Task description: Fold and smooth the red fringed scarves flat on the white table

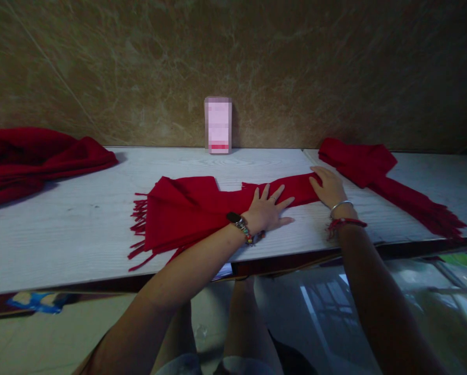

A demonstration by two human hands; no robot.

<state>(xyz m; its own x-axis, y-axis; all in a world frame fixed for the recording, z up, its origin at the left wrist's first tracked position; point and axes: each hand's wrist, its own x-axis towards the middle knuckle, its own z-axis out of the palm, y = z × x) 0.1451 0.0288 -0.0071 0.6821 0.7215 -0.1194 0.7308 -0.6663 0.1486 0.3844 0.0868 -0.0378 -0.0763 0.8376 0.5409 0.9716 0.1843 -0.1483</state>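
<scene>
A red fringed scarf (pixel 186 213) lies across the white wood-grain table, broad at its left end and folded into a narrow strip toward the right. Tassels hang off its left edge. My left hand (pixel 265 209) rests flat on the narrow part with the fingers spread. At the strip's right end is my right hand (pixel 329 187), its fingers lying over the cloth's edge and the thumb a little apart from them. Part of the strip is hidden under both hands.
Another red scarf (pixel 374 166), folded, with a fringed tail, lies at the right. Bunched red cloth (pixel 30 161) sits at the far left. A phone (pixel 218 125) leans upright against the brown marbled wall (pixel 265 67). The white table (pixel 81 234) has its front edge close to my legs.
</scene>
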